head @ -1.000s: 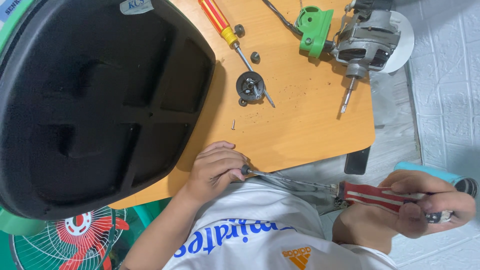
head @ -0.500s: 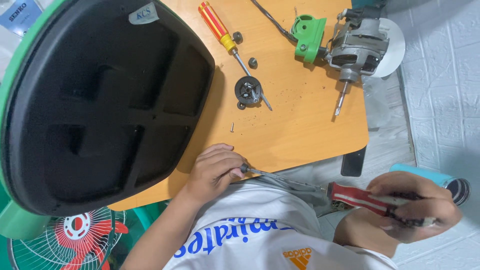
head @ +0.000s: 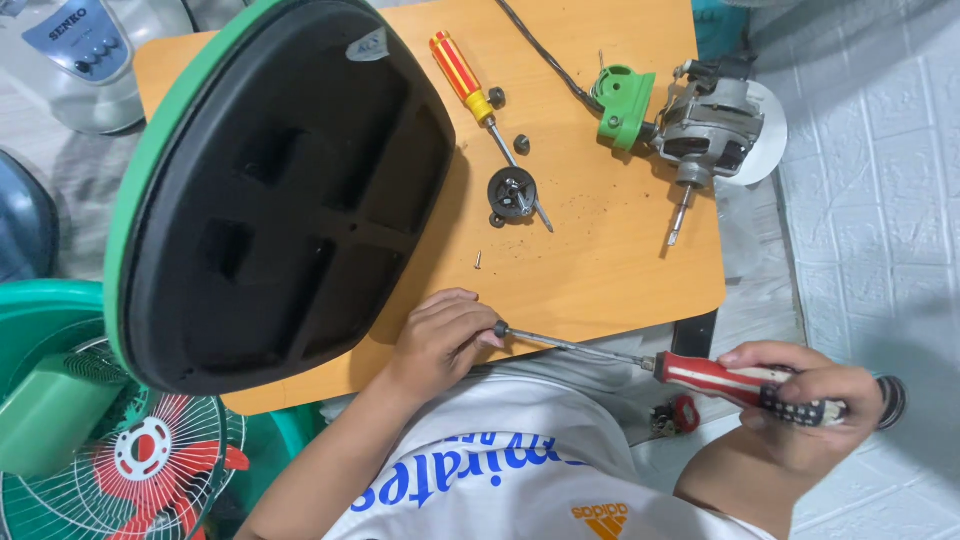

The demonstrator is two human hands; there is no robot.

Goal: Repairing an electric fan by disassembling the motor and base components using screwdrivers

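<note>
Compared with a second ago, little has moved: the left hand [head: 440, 340] stays at the table [head: 600, 290] edge, fingertips pinched on the tip of the red screwdriver [head: 700, 375], while the right hand [head: 810, 400] has shifted slightly and remains wrapped tight round the ribbed red-and-black handle. The thin steel shaft spans between the hands, just off the table's near edge. The grip looks merely resettled. The fan base [head: 280, 190], matt black moulded plastic with a green rim, lies underside-up on orange laminate. An orange screwdriver [head: 470, 85], a black disc [head: 512, 190], loose screws and a grey metal motor [head: 710, 120] lie further off.
</note>
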